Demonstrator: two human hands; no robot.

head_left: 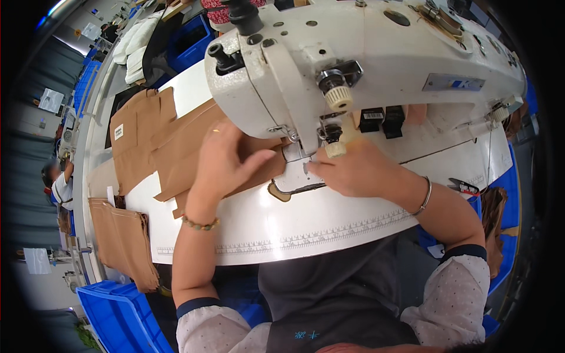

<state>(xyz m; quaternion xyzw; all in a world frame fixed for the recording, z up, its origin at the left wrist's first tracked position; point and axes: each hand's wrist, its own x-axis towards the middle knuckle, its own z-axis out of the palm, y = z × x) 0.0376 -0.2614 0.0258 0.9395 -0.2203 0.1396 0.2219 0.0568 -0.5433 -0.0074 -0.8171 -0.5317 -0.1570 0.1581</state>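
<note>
- the left hand [220,159] rests on a brown fabric panel [179,156], palm side down; its thumb is spread well away from the other fingers, which lie together and point away from the body; it presses on the cloth and has nothing gripped;
- the right hand [356,169] is beside the needle area of a white sewing machine [376,56]; its fingers are curled in, with thumb and forefinger close together near the metal plate [303,175]; whether they pinch a thread or anything else, i cannot tell;
- the brown fabric panel lies on the white table [247,226], its right end just beside the metal plate and near the needle; i cannot tell whether the presser foot bears on it;
- more brown pieces [135,144] lie to the left, one with a white label [119,132]; nearer the body, a stack of brown cloth [120,238] hangs over the table's left edge;
- a ruler scale [294,237] runs along the table's front edge; small snips [465,187] lie to the right, beyond the right wrist;
- two black items [372,119] stand under the machine's arm; a blue crate [120,315] is at lower left.
</note>
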